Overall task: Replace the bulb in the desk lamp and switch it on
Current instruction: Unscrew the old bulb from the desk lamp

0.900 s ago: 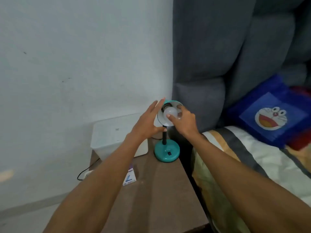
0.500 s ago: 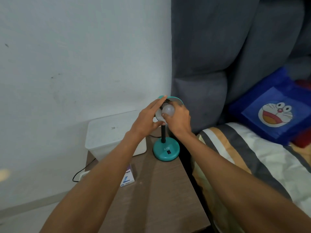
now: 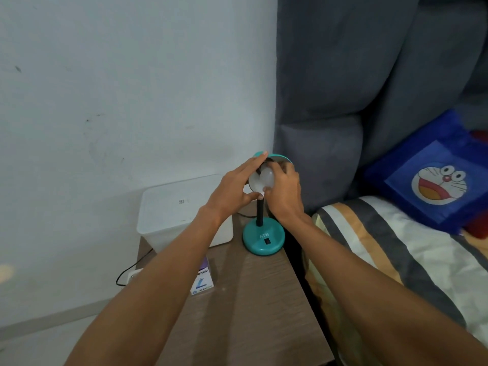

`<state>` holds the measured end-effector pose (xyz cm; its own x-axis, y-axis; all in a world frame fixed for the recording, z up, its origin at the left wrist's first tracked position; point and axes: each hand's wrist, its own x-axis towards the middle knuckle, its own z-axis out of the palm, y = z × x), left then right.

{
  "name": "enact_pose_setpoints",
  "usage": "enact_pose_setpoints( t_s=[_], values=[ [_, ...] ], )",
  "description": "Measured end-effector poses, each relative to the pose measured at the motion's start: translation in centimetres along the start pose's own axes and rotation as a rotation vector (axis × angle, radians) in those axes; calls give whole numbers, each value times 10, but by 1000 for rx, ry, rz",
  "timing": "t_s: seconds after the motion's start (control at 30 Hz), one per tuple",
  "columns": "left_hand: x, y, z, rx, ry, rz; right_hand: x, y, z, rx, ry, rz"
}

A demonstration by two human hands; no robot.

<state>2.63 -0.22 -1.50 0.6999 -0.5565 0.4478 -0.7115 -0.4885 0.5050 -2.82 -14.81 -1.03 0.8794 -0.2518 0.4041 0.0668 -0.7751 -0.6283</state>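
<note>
At my bedside, taking the teal desk lamp (image 3: pixel 263 237) as the marker: far to its left a white power adapter with a black cord (image 3: pixel 132 275) lies by the pale wall, and the white lidded plastic box (image 3: pixel 182 211) stands just left of the lamp's round base. Nearer me, also left of the base, the small purple-and-white bulb carton (image 3: pixel 203 280) stands on the brown wood-grain counter (image 3: pixel 250 299).

My left hand (image 3: pixel 232 192) is cupped against the left rim of the teal shade, fingers spread, thumb tucked beneath it: a bracing grip on the lamp head, not on the bulb. Half a second ago those fingers lay closer over the bulb; they now sit on the rim.

The frosted white round bulb (image 3: pixel 267 178) sits inside the shade, directly above the black stem. My right hand (image 3: pixel 284 192) has rolled further round it since a moment back, fingertips pinching its right side. I judge I am mid-twist, threading the bulb into the socket; whether it is fully seated I cannot tell. The black switch on the base waits untouched.

Right of the lamp rise the grey padded headboard (image 3: pixel 356 88), the striped bedsheet (image 3: pixel 383 247), and the blue cartoon-cat pillow (image 3: pixel 433 178).
</note>
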Motion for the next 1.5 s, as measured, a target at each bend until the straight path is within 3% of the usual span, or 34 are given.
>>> enact_pose_setpoints(
  t_s=[0.23,0.43,0.63,0.8,1.03,1.23,1.5],
  values=[
    [0,-1,-2,11,-18,-1,0,2,2,115,-7,173],
    [1,0,-4,30,-36,13,-6,0,-1,47,-14,48],
    [2,-2,-4,25,-29,16,3,-6,-4,199,-5,138],
    [1,-1,-3,31,-30,17,-1,-5,1,132,24,156],
    [1,0,-3,26,-25,7,3,-5,-5,227,25,223],
    [0,1,-4,20,-21,15,2,-7,-1,278,36,177],
    [0,-1,-3,29,-23,16,0,-3,1,153,61,137]
  ],
)
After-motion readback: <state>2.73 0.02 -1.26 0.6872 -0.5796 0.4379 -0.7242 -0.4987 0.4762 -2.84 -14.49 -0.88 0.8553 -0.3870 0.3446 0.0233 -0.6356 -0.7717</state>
